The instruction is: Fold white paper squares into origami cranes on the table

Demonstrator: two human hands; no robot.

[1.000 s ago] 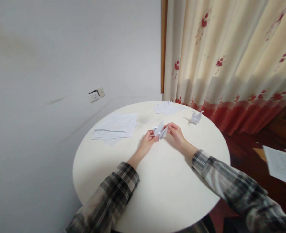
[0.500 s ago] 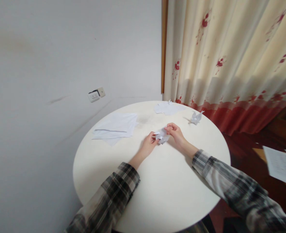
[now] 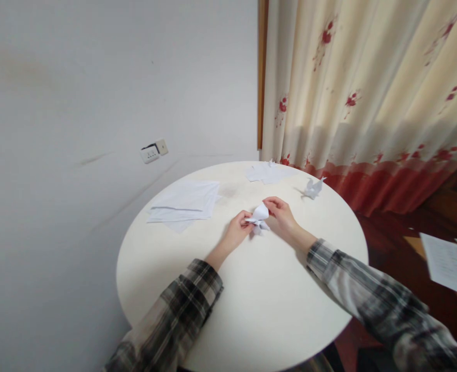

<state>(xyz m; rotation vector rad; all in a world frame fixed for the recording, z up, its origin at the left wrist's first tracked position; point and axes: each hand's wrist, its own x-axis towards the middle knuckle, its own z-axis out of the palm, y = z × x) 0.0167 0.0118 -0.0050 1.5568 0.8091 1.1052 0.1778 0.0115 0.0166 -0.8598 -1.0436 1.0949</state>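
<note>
A small white origami paper figure [image 3: 260, 213] is held just over the middle of the round table, with pointed flaps sticking out and a rounded, curled flap at its top. My left hand [image 3: 238, 230] pinches its left side between thumb and fingers. At the upper right, the fingertips of my right hand [image 3: 283, 213] are closed at the edge of the curled flap. Part of the figure is hidden behind the left fingers. Farther right stands another folded white paper figure [image 3: 313, 188], with its points upward.
Loose white sheets [image 3: 185, 199] lie stacked at the left of the white table [image 3: 228, 320]. More paper pieces [image 3: 269, 173] lie at the far edge. A wall socket [image 3: 150, 154] is on the left, a flowered curtain [image 3: 352, 77] behind, and written sheets [image 3: 449, 263] at the right.
The curled flap at the top of the paper figure now stands up and shows rounded, where it was flatter between the hands. My right fingertips have shifted slightly; the left hand stays in place.
</note>
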